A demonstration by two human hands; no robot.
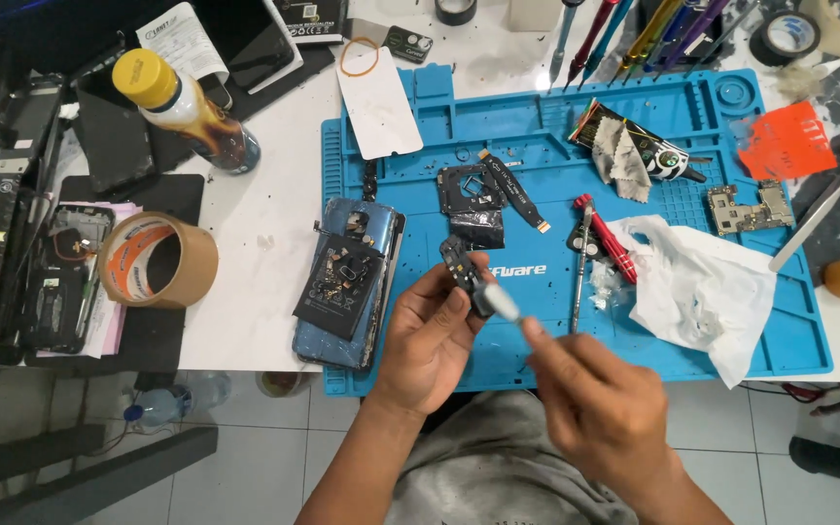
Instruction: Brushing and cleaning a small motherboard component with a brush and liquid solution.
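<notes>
Two hands over blue mat [420, 126], left hand [427, 340] pinching small dark part [466, 272], right hand [600, 403] closed on white-tipped tool [504, 306] touching it

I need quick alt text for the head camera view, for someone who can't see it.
Seen from above, a left hand holds a small dark phone part while the right hand brings a white-tipped tool to it, over a blue repair mat. An opened blue phone, a red screwdriver, white plastic and a tape roll lie nearby.
</notes>
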